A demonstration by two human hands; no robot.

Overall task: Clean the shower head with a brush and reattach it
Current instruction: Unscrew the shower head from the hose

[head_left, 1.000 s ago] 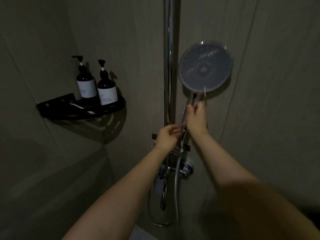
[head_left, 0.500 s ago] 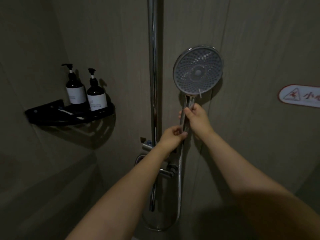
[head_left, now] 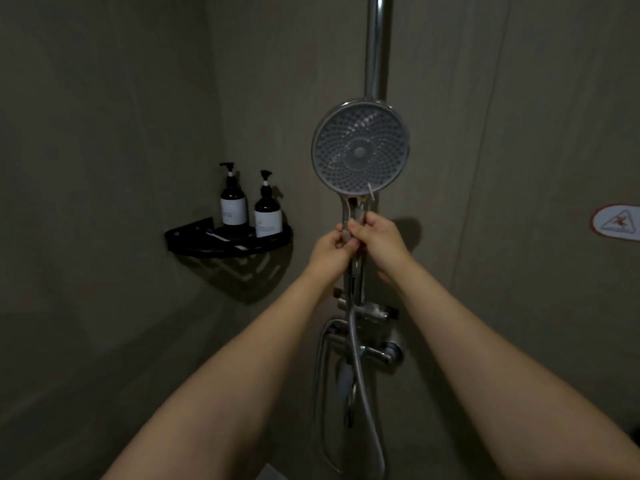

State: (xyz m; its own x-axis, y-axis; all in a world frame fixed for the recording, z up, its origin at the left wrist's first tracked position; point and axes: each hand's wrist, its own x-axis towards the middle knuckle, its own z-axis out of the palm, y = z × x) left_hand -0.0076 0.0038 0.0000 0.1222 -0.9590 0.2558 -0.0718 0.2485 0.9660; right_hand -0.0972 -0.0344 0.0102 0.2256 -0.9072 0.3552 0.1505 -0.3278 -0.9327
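The round chrome shower head (head_left: 360,152) faces me, its grey nozzle face upright in front of the vertical chrome riser pipe (head_left: 376,46). Both hands are on its handle just below the head. My left hand (head_left: 332,249) grips the handle from the left, and my right hand (head_left: 379,237) grips it from the right, fingers curled round it. The metal hose (head_left: 360,372) hangs from the handle's lower end past the mixer valve (head_left: 374,353). No brush is in sight.
A black corner shelf (head_left: 194,237) on the left wall carries two dark pump bottles (head_left: 233,199) with white labels. A slip warning sticker (head_left: 616,223) sits on the right wall. The shower walls are dim grey-brown.
The shower head has come in front of the riser pipe. My left hand has slid up the handle to meet my right hand. The view has swung right and nearer.
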